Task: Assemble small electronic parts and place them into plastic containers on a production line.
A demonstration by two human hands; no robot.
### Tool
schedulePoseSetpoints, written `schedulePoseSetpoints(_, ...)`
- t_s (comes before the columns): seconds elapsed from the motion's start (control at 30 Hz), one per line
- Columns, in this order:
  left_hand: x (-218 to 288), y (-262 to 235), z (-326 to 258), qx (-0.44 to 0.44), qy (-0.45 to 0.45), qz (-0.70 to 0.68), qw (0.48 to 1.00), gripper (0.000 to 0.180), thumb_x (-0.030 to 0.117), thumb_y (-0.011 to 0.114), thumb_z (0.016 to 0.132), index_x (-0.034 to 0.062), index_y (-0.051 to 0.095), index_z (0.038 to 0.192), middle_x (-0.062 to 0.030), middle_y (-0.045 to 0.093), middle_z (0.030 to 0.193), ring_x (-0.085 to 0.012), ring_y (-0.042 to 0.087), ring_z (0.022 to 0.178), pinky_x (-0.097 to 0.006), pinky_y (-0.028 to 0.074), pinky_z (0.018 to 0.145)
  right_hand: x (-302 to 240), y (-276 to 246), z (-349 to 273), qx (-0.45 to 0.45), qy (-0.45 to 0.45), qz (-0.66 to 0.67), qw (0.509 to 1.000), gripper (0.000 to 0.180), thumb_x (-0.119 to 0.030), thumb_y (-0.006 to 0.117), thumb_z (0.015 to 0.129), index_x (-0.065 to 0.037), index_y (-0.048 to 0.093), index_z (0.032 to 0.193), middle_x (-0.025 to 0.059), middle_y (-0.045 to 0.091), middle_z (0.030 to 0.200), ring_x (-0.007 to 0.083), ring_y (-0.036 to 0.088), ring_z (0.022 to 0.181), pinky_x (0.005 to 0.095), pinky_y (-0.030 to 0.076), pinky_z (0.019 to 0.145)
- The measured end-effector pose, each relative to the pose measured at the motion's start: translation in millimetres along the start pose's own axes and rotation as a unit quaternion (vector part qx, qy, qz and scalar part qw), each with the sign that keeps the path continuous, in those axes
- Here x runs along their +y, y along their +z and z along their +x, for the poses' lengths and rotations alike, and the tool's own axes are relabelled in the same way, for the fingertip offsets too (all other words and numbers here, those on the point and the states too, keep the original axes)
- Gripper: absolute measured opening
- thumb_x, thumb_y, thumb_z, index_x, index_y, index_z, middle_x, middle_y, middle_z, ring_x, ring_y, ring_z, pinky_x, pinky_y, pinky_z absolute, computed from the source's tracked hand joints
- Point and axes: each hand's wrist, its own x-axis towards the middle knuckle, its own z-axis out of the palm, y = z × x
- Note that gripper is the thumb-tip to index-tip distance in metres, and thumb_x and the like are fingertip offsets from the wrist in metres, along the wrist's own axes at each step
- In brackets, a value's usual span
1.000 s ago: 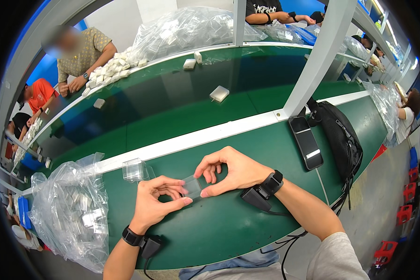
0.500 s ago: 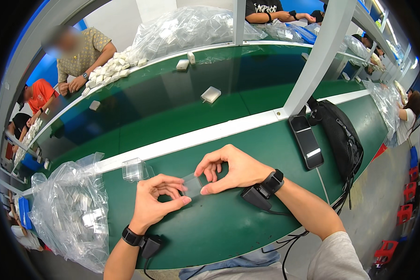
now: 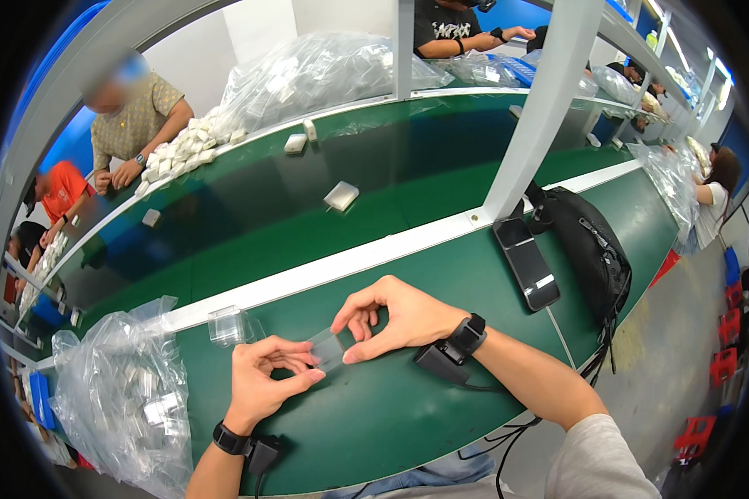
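Observation:
Between my two hands, just above the green bench top, is a small clear plastic case (image 3: 328, 350), thin and see-through. My left hand (image 3: 266, 376) grips its left edge, with the thumb below and the fingers above. On the opposite side, my right hand (image 3: 398, 323) pinches the right edge between thumb and curled fingers. Another clear plastic case (image 3: 226, 325) lies on the bench beyond my left hand. A large clear bag (image 3: 125, 391) full of similar clear pieces sits at the left end. Both wrists wear black straps with small black devices.
Past a white rail (image 3: 341, 264) runs a green conveyor belt (image 3: 250, 224) carrying a white box (image 3: 341, 196) and several others. A phone (image 3: 528, 262) and black bag (image 3: 589, 249) lie right, by a grey post (image 3: 541, 108). Co-workers stand across the belt. Cables hang off the near edge.
The view has shifted, so bench and belt appear lower and further left. Both hands keep their hold on the clear plastic case, with little change in grip.

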Motion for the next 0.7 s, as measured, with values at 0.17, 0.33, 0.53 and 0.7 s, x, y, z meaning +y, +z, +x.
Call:
schedulePoseSetpoints(0.17, 1.5, -0.6, 0.7, -0.007, 0.0, -0.001, 1.0, 0.035, -0.008, 0.089, 0.08, -0.01, 0.075, 0.111, -0.0218, 0.08, 0.099, -0.0177, 0.078, 0.083, -0.028, 0.064, 0.078, 0.5, 0.7, 0.1, -0.002, -0.004, 0.016, 1.0, 0.036, -0.025, 0.094, 0.08, -0.005, 0.08, 0.107, -0.0043, 0.071, 0.079, 0.0053, 0.063, 0.075, 0.0245, 0.044, 0.073)
schedulePoseSetpoints(0.33, 0.0, -0.8, 2.4, 0.0, -0.022, -0.031, 0.999, 0.038, -0.01, 0.089, 0.078, -0.0104, 0.075, 0.113, -0.0233, 0.08, 0.102, -0.0147, 0.076, 0.079, -0.027, 0.063, 0.077, 5.1, 0.5, 2.1, -0.004, -0.018, 0.025, 0.999, 0.037, -0.027, 0.094, 0.08, -0.004, 0.08, 0.105, -0.0043, 0.07, 0.078, 0.0057, 0.062, 0.075, 0.0248, 0.044, 0.073)
schedulePoseSetpoints(0.53, 0.7, 0.9, 1.8, 0.004, -0.02, -0.038, 0.999, 0.039, -0.01, 0.088, 0.077, -0.011, 0.074, 0.113, -0.0235, 0.08, 0.102, -0.0168, 0.077, 0.081, -0.027, 0.064, 0.078, 4.4, 1.6, 1.1, 0.004, -0.011, 0.028, 1.0, 0.038, -0.028, 0.094, 0.08, -0.003, 0.079, 0.104, -0.0039, 0.069, 0.078, 0.006, 0.061, 0.074, 0.0251, 0.044, 0.072)
schedulePoseSetpoints(0.7, -2.3, 0.8, 0.1, 0.019, -0.027, -0.03, 0.999, 0.035, -0.009, 0.088, 0.078, -0.0112, 0.074, 0.11, -0.0222, 0.08, 0.097, -0.0193, 0.079, 0.084, -0.029, 0.065, 0.078, 4.6, 3.0, 0.6, -0.002, -0.01, 0.032, 0.999, 0.038, -0.028, 0.093, 0.08, -0.002, 0.079, 0.104, -0.0038, 0.068, 0.077, 0.0059, 0.06, 0.074, 0.0247, 0.043, 0.072)
